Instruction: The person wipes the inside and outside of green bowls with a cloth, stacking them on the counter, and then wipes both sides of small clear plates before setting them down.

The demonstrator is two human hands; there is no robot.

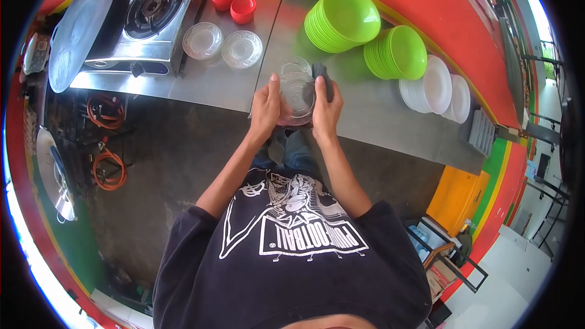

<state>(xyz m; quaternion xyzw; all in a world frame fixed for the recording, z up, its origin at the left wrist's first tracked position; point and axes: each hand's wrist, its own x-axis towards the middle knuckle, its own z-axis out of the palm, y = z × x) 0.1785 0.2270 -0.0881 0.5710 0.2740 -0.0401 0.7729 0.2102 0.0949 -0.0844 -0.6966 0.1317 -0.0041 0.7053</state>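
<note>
Between my two hands is a clear glass plate (297, 99), held over the front edge of the steel counter. My left hand (266, 107) is closed on the plate's left rim, thumb on top. On the other side my right hand (327, 109) grips the right rim together with a dark grey cloth (321, 73). Just beyond the held plate, another clear glass dish (295, 64) lies on the counter, partly covered by it. Two stacks of clear glass saucers, a left one (203, 41) and a right one (242, 49), stand further left.
Two red bowls (243, 10) sit behind the saucers. A gas stove (146, 18) and a large round metal lid (82, 30) are at the left. Green plates (350, 15) in two tall stacks and white bowls (434, 85) line the back right. An orange cabinet (458, 200) stands at lower right.
</note>
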